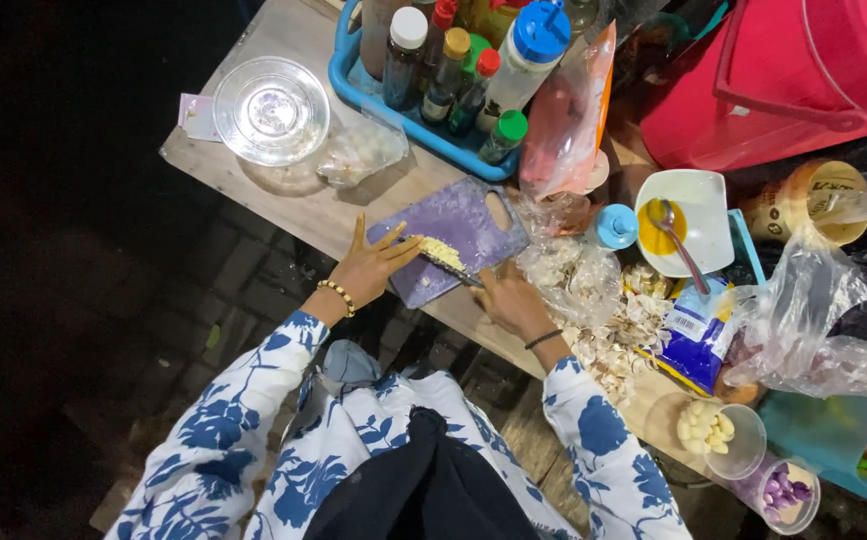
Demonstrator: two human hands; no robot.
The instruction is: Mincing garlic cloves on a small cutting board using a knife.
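Garlic (441,250), chopped, sits mid purple cutting board (454,235). My right hand (509,298) is closed around knife (451,268); left hand (372,265) lies flat, fingers splayed beside the pile. Risk: blade nicks those fingertips if it skids.

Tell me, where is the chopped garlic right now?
In the head view, the chopped garlic sits on the purple cutting board, between the left hand and right hand.

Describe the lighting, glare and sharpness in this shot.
Head view: the wooden table is brightly lit while the ground at left falls into near-black shadow; glare flares off the glass bowl and plastic bags; the hands on the purple cutting board look slightly soft.
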